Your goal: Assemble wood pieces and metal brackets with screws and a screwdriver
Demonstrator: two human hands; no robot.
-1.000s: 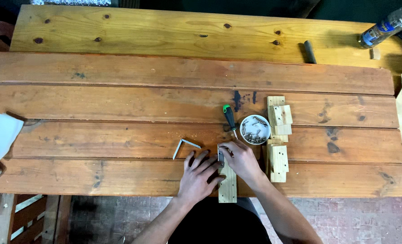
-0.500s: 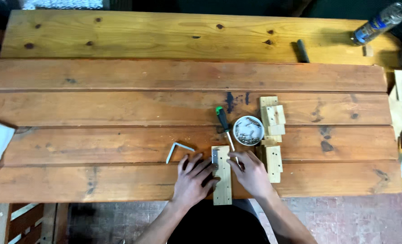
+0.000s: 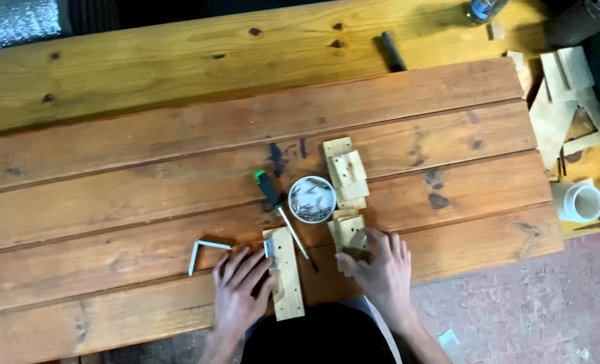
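Left hand is lying spread, pinning the drilled wood strip flat at the table edge, right hand is closing fingers on the small wood block, probably pinching; both are looking light, stiff, best gripped by the side edges.

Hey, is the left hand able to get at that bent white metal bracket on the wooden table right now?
Probably yes. The left hand rests on the pale wooden strip, holding nothing that shows, and the bent white metal bracket lies just beside its fingertips on the bare plank of the wooden table, with nothing between them.
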